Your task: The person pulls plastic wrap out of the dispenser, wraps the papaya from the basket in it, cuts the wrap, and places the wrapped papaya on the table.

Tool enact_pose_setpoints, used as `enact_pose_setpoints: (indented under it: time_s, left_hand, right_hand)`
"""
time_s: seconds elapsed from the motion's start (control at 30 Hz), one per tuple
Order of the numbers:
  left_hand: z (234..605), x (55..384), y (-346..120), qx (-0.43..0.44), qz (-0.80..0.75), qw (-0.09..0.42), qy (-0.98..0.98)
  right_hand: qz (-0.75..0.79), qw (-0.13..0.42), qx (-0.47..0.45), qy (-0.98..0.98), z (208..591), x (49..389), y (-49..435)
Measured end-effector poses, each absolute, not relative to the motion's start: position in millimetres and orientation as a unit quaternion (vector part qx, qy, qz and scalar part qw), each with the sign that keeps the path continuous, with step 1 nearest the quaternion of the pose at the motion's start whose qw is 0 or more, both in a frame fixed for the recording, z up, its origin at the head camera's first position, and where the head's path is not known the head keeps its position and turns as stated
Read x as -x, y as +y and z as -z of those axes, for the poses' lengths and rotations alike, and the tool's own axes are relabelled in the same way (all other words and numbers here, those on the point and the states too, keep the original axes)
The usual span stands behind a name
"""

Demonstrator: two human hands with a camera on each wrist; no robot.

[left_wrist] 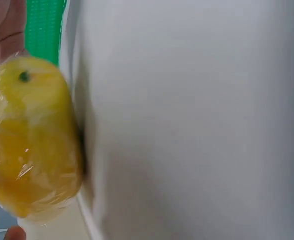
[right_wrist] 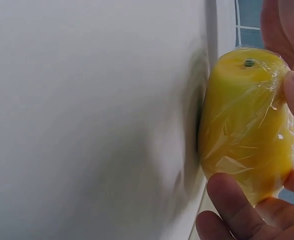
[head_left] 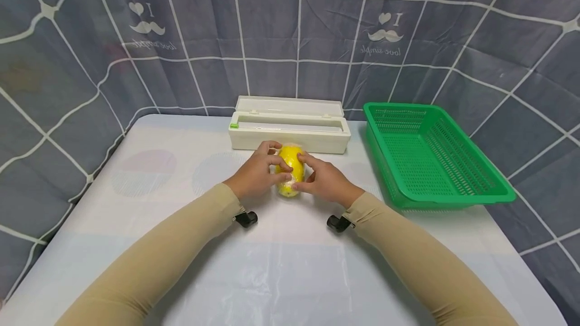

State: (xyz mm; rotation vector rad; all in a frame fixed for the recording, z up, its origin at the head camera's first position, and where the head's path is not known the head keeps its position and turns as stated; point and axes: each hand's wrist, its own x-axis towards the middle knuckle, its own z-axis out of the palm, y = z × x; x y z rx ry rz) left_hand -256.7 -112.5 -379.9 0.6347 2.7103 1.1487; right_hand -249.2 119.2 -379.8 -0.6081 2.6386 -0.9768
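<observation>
A yellow mango-like fruit (head_left: 293, 160) wrapped in clear cling film (right_wrist: 252, 130) stands between both hands on the white table, long side pointing away from me. My left hand (head_left: 259, 171) holds it from the left, fingers bent over its side and thumb near its closer end. From the other side my right hand (head_left: 328, 179) grips it with thumb and fingertips. Creased film and a small dark green spot (left_wrist: 24, 76) at one end show in the left wrist view. Fingers partly cover the fruit's sides.
Just behind the hands stands a long white dispenser box (head_left: 290, 140), its lid raised and a green piece (head_left: 234, 126) at its left end. A green plastic basket (head_left: 394, 185) sits at the right. Grey checked curtain (head_left: 272, 24) surrounds the table (head_left: 290, 275).
</observation>
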Motion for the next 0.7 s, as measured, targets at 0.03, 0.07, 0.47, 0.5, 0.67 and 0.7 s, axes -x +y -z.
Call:
enact_pose_setpoints:
  time_s: [0.03,0.07,0.47,0.5,0.67,0.7]
  left_hand:
    - [378.7,258.6,-112.6,-0.215,-0.378,0.061,0.899]
    - [377.5,260.5,-112.6,-0.219,-0.374,0.057,0.899]
    - [368.7,273.7,-113.0,-0.219,-0.340,0.118,0.907]
    - [368.2,273.5,-113.0,-0.220,-0.337,0.120,0.908]
    - [369.5,273.5,-113.7,-0.213,-0.331,0.117,0.912]
    - [369.9,273.4,-113.9,-0.211,-0.332,0.118,0.912]
  right_hand:
    - [0.338,0.132,0.210,0.908,379.9,249.3,119.0]
    - [0.339,0.133,0.210,0.907,379.9,249.2,118.8]
    - [0.334,0.132,0.217,0.908,379.7,249.8,119.3]
    - [0.335,0.132,0.217,0.907,380.0,249.9,119.5]
    - [0.343,0.133,0.221,0.903,381.1,250.5,120.6]
    - [0.343,0.133,0.222,0.903,381.4,250.6,120.8]
